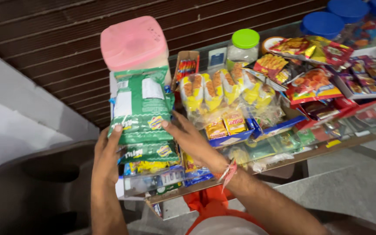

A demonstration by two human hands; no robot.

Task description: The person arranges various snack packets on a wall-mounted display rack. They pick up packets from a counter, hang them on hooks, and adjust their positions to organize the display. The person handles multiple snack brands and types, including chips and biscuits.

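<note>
Crinkly green foil packet (142,106) between left hand (107,152) and right hand (192,141)

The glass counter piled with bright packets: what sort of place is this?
Probably a small snack shop: a glass counter crowded with snack packets, lidded plastic jars, and both hands holding a green foil packet.

The green snack packet (142,104) is a flat, glossy pouch, mostly green with a white panel on its upper half and a small yellow emblem low on its front. It stands tilted slightly, upper edge crumpled against a pink-lidded container behind it. It sits at the left end of the shop counter, atop a stack of similar green packets (149,152) (at least one more shows just beneath), near the counter's front edge, held at both lower corners.
</note>
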